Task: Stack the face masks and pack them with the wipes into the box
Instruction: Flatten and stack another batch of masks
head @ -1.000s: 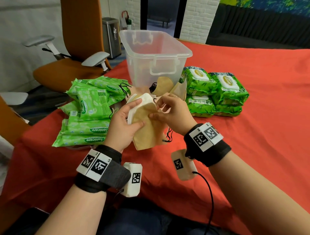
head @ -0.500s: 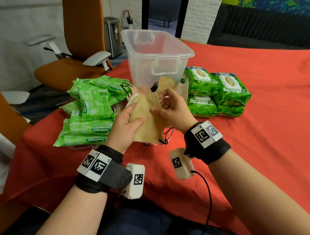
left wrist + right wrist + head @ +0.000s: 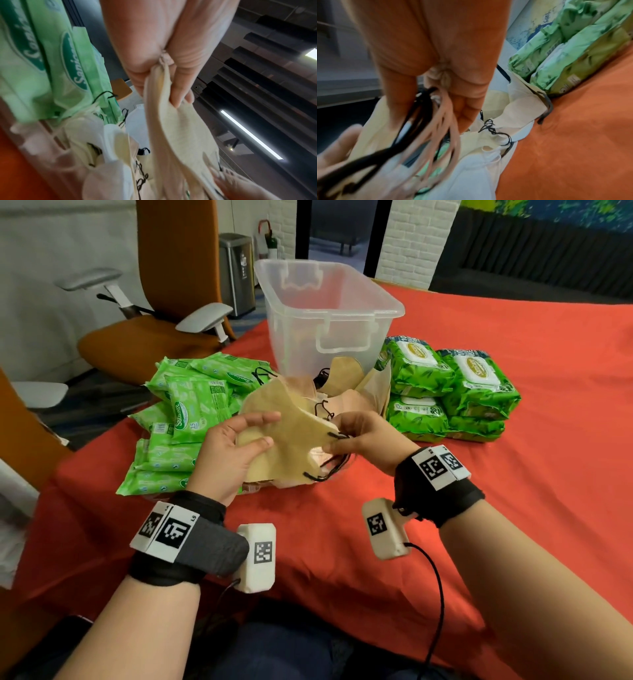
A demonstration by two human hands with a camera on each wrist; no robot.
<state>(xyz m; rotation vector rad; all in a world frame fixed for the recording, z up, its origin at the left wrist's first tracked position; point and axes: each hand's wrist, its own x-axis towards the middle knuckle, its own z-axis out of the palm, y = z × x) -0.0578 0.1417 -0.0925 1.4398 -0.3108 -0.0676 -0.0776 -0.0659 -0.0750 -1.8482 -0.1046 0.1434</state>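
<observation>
Face masks (image 3: 291, 440) between both hands' fingers (image 3: 253, 443)

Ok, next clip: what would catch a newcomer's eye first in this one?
Probably the two hands at the centre: the left hand holds a small stack of tan face masks while the right hand pinches their ear loops. Behind them stands a clear plastic box on the red tablecloth. Bright green wipes packs flank it: flat packs heaped on the left, thick packs stacked on the right.
</observation>
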